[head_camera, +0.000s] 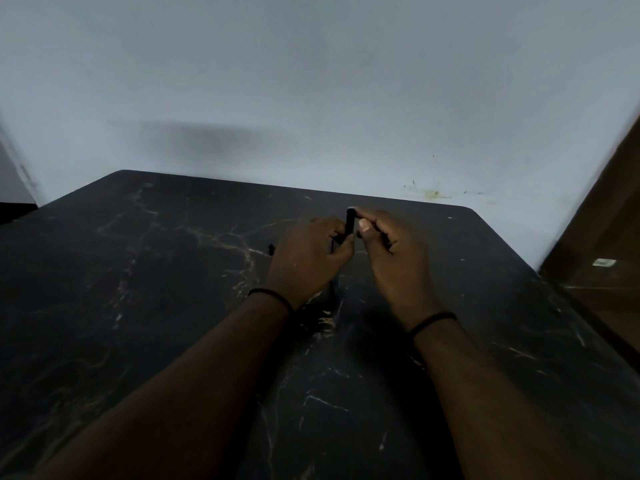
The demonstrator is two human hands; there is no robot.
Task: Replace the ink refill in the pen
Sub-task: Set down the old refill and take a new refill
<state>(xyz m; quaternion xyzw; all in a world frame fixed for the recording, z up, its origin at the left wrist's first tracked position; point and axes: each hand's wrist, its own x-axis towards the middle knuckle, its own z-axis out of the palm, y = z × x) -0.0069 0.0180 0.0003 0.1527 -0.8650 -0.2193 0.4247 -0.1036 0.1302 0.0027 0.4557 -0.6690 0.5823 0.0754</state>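
Pen (350,221) — a short black barrel, held upright above the far middle of the dark marbled table (138,271), between both hands; left hand (304,258) has its fingers curled round the lower part, thumb and fingertips pinching it just below the visible length; right hand (391,251) pinches the upper part, thumb on the near side and the other fingers wrapped behind; the two hands almost touch at the barrel. Frame is dim and blurred, so I cannot tell whether the barrel is whole or already parted, nor whether a refill shows; a thin dark line runs down below the left hand toward the table, possibly part of the pen or a refill — not resolvable; a small dark shape peeks out at the left edge of the left hand, unidentified. Thin dark bands on both wrists; pale wall behind; brown panel at the right edge. Judgement on progress: grip suits twisting or pulling the barrel apart, or closing it up; which of these, the frame does not settle; no loose refill can be made out on the table, so how much of the swap remains is unclear.
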